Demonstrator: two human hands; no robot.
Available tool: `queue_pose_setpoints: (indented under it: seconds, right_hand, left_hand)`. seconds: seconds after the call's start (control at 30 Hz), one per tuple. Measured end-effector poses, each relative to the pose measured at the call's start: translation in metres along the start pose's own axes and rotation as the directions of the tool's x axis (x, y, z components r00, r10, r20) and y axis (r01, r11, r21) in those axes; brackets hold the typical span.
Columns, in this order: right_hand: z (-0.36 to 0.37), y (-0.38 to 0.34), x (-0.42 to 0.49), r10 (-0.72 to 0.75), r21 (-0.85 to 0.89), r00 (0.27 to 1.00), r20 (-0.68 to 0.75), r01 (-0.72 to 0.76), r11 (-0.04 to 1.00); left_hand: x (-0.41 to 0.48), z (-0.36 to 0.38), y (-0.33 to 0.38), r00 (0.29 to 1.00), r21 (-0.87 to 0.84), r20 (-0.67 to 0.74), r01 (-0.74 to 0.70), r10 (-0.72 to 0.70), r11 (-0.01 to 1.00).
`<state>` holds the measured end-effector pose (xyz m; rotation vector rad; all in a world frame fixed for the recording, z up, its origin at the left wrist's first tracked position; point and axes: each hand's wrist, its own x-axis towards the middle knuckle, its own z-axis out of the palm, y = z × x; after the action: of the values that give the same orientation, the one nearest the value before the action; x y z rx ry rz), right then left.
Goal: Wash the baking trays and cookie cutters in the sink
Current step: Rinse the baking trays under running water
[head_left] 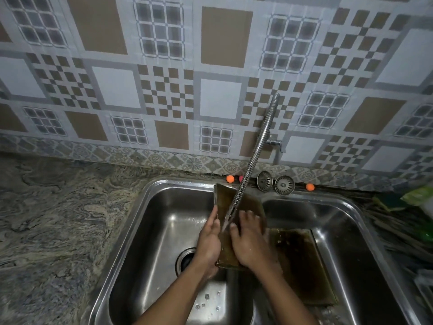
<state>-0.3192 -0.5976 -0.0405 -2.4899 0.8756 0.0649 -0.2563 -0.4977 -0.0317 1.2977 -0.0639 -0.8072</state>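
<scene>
Holds the baking tray [248, 202] over the middle wall of the sink [150, 191], long axis running away from the body, far end pointing at the tiles. Grips its left rim with the left hand [209, 242], seemingly thumb over; lays the right hand [251, 245] flat, fingers spread, on its face under the hose [255, 156].

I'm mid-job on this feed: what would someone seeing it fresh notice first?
First, both hands at the middle of the double sink: the left hand grips the edge of a dark baking tray tilted up over the divider, and the right hand lies flat on its face, under water from the flexible tap hose. Next, a second stained tray lies in the right basin.
</scene>
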Motion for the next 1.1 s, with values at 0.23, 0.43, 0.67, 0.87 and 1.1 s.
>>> queue_pose_setpoints:
  seconds: [0.23,0.43,0.67,0.87,1.1]
  right_hand:
    - [-0.002,0.023,-0.037,-0.519,-0.169,0.847,0.110,0.531,0.831]
    - [0.010,0.009,-0.037,-0.450,-0.208,0.892,-0.049,0.432,0.878]
    - [-0.009,0.032,-0.032,-0.512,-0.139,0.856,0.069,0.517,0.845]
    - [-0.022,0.044,-0.005,-0.114,-0.090,0.987,0.116,0.125,0.988]
    - [-0.013,0.020,0.011,-0.294,0.086,0.952,0.081,0.287,0.954]
  left_hand:
    - [0.011,-0.005,0.009,0.985,-0.146,-0.082,0.138,-0.151,0.980]
    - [0.018,0.000,0.007,0.982,-0.139,-0.094,0.149,-0.163,0.979]
    - [0.012,-0.014,0.013,0.991,-0.181,-0.080,0.091,-0.107,0.979]
    - [0.010,-0.020,0.002,0.990,-0.119,-0.137,0.008,-0.024,0.993]
    - [0.010,-0.026,0.005,0.998,-0.014,0.025,-0.051,0.051,0.999]
